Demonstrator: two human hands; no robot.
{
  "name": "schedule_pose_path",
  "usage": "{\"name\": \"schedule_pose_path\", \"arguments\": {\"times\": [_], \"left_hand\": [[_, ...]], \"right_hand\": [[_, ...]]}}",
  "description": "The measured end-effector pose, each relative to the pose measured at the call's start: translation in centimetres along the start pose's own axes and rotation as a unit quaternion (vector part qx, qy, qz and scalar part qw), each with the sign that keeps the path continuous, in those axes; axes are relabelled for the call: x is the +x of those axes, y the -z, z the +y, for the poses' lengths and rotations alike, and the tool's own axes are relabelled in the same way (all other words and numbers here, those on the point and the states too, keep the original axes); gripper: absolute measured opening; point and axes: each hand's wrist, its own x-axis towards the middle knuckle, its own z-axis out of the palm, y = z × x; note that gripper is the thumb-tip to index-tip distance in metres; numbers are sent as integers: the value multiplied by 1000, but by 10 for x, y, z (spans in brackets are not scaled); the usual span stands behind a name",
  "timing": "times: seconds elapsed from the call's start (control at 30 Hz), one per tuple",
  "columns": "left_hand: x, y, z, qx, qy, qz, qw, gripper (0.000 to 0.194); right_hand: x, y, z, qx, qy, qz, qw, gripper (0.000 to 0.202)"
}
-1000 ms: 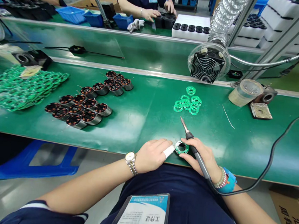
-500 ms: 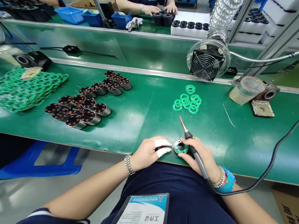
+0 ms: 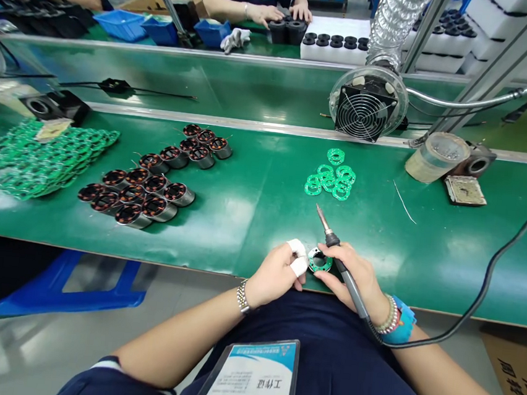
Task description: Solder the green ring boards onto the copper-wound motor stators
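My right hand [image 3: 354,271] is wrapped round a soldering iron [image 3: 347,279], its bare tip pointing up and away over the table. The thumb and a finger of that hand also rest on the rim of a motor stator topped with a green ring-shaped circuit board [image 3: 313,265], near the table's front edge. At the stator's left side, my left hand [image 3: 283,266] has its white-covered fingertips pinched together. What lies between them is too small to make out. Beyond the iron's tip lie several loose green ring boards [image 3: 327,177].
Several copper-wound stators [image 3: 155,184] stand in rows left of centre, beside a pile of green boards [image 3: 53,158]. A fan [image 3: 365,113], a tub [image 3: 436,157], a solder wire [image 3: 404,202] and a sponge tray [image 3: 465,191] are to the right. Co-workers sit opposite.
My left hand has moved right, and its fingers have gone from slightly apart to pinched against the stator's left edge. The right hand and soldering iron have hardly moved.
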Motion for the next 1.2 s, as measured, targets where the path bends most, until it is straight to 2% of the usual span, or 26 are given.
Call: {"name": "schedule_pose_path", "arguments": {"times": [0.07, 0.13, 0.37, 0.5, 0.57, 0.67, 0.8, 0.87, 0.93, 1.0, 1.07, 1.13, 1.2], "left_hand": [[0, 0, 2, -126, 71, -37, 989, 15], [1, 3, 2, -174, 87, -48, 980, 19], [3, 0, 4, -197, 66, -24, 978, 28], [7, 8, 4, -190, 59, -48, 979, 34], [10, 14, 2, -131, 27, -52, 990, 32], [11, 17, -1, 20, -45, -30, 998, 17], [0, 13, 1, 199, -121, 22, 972, 16], [-4, 11, 4, 257, -153, 43, 953, 18], [-4, 9, 6, 271, -169, 45, 947, 19], [-1, 8, 6, 221, -132, 8, 966, 22], [2, 7, 4, 114, -50, -47, 991, 25], [4, 10, 1, 31, 10, -89, 995, 27], [4, 16, -2, 69, -21, -87, 994, 24]], "right_hand": [[0, 0, 1, 1, 1, -2, 1000, 30], [0, 0, 1, 4, 4, -3, 1000, 31], [0, -1, -1, 7, 0, 1, 1000, 32], [0, 0, 0, 14, -12, 3, 1000, 31], [1, 4, 3, 32, -26, -13, 999, 32], [1, 11, 4, 49, -49, -39, 997, 37], [-2, 14, -1, 7, -39, -16, 999, 47], [-2, 11, -4, -16, -14, -6, 1000, 41], [-2, 8, -5, -26, -3, 1, 1000, 35], [-2, 5, -5, -24, -4, 5, 1000, 33], [-2, 3, -3, -18, -5, 3, 1000, 33], [-2, 3, -2, -16, -3, 2, 1000, 33], [-2, 4, -2, -16, -5, 2, 1000, 33]]}}
